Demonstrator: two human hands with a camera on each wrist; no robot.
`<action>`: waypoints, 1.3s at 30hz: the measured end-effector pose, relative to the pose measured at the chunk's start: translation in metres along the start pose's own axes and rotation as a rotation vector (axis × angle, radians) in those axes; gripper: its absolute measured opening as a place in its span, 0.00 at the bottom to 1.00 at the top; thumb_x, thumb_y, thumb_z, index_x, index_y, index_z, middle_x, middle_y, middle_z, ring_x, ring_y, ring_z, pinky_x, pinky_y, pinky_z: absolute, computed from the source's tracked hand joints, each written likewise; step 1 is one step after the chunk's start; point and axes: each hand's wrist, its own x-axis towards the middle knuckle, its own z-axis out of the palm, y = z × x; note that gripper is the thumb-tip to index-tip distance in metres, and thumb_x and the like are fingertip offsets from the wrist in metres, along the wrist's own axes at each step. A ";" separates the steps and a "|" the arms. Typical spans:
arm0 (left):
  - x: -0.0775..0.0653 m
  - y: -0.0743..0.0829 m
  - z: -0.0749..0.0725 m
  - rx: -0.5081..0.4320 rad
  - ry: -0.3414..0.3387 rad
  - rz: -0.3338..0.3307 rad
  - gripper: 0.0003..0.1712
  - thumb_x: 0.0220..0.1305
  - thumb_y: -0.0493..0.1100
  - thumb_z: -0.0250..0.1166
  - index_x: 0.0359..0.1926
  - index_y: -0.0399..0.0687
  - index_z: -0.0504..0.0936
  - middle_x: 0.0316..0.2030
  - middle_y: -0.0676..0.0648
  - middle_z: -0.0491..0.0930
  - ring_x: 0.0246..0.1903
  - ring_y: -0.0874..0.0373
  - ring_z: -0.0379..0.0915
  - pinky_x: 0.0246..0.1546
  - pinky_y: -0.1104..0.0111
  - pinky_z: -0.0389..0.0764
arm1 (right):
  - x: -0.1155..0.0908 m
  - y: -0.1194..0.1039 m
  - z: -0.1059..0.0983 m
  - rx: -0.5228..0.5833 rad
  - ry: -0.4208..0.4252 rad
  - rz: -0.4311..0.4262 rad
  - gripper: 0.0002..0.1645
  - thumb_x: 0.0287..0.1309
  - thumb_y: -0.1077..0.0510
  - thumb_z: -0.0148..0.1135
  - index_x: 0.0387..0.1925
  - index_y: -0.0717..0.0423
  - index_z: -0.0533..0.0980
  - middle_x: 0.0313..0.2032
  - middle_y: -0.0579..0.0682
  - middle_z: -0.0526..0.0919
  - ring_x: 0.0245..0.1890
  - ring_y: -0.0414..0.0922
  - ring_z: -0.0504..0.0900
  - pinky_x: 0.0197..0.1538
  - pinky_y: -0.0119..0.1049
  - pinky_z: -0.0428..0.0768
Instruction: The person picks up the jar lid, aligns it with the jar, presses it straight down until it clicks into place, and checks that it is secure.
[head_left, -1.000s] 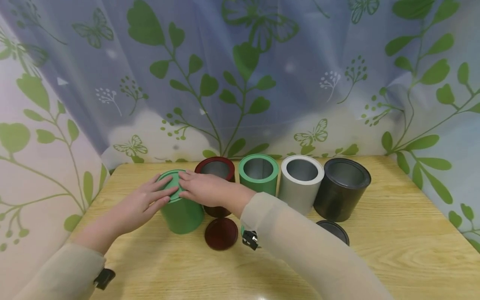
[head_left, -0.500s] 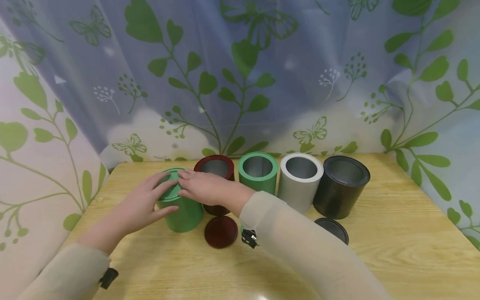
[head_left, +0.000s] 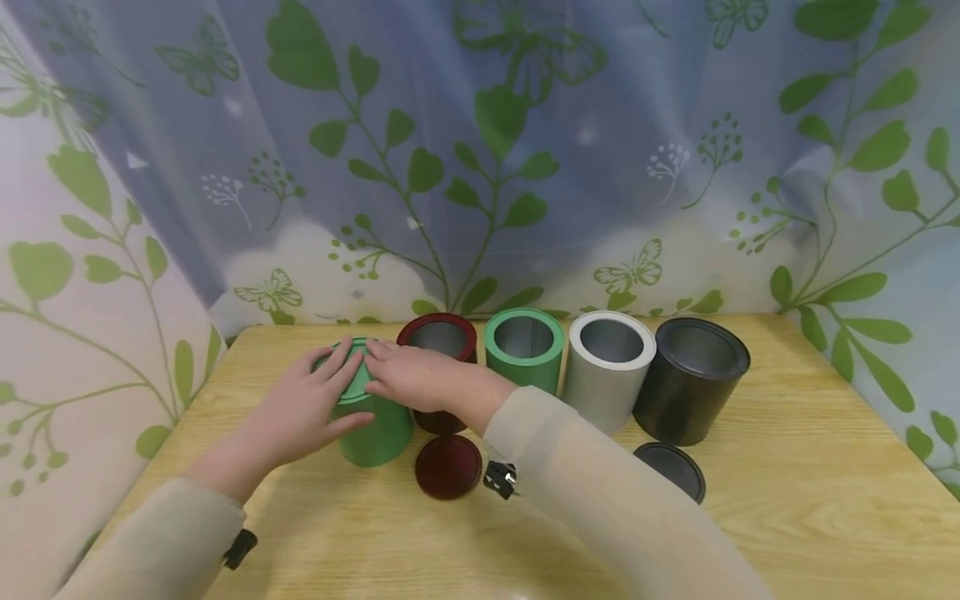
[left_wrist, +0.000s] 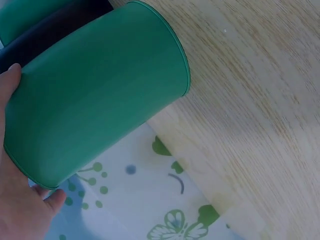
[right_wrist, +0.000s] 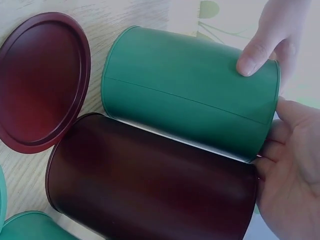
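A green tin can with its lid on stands upright at the left of the table. Over the lid's left part lies my left hand, fingers straight, its thumb out along the can's near side. My right hand reaches across from the right, fingertips on the lid close to the left ones. In the right wrist view the left thumb rests against the green can's wall near its top, and a dark red can stands right beside it. A dark red lid lies in front of these cans.
To the right stand an open green can, an open white can and an open black can in a row. A black lid lies before them, partly behind my right sleeve. A patterned curtain hangs behind the table.
My left hand has shifted right and further over the lid, its thumb now spread away from the fingers. The right hand stays on the lid; the view has tilted slightly.
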 end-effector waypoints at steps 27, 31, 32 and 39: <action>-0.003 -0.002 -0.004 -0.066 -0.045 -0.029 0.49 0.58 0.62 0.61 0.69 0.36 0.55 0.69 0.33 0.49 0.67 0.39 0.44 0.60 0.39 0.49 | 0.009 -0.002 0.005 -0.026 0.027 0.038 0.45 0.65 0.32 0.35 0.73 0.52 0.43 0.72 0.50 0.40 0.71 0.43 0.38 0.69 0.44 0.45; 0.000 -0.004 -0.003 -0.008 0.017 0.022 0.46 0.56 0.60 0.65 0.66 0.34 0.62 0.65 0.32 0.57 0.64 0.38 0.54 0.58 0.40 0.57 | 0.013 -0.004 0.011 -0.078 0.046 0.055 0.50 0.60 0.27 0.35 0.73 0.52 0.41 0.73 0.49 0.38 0.71 0.42 0.35 0.69 0.46 0.43; 0.001 -0.005 -0.004 0.005 0.034 0.036 0.46 0.55 0.59 0.66 0.65 0.34 0.64 0.64 0.32 0.59 0.63 0.37 0.56 0.57 0.41 0.58 | 0.013 -0.005 0.012 -0.099 0.053 0.057 0.50 0.60 0.27 0.36 0.73 0.52 0.41 0.73 0.49 0.38 0.71 0.42 0.35 0.69 0.46 0.43; 0.002 -0.009 -0.005 0.029 0.060 0.074 0.45 0.55 0.61 0.65 0.64 0.35 0.66 0.63 0.32 0.62 0.59 0.37 0.60 0.57 0.45 0.61 | 0.013 -0.008 0.013 -0.162 0.069 0.068 0.49 0.61 0.28 0.36 0.73 0.51 0.44 0.72 0.47 0.41 0.71 0.42 0.38 0.69 0.44 0.43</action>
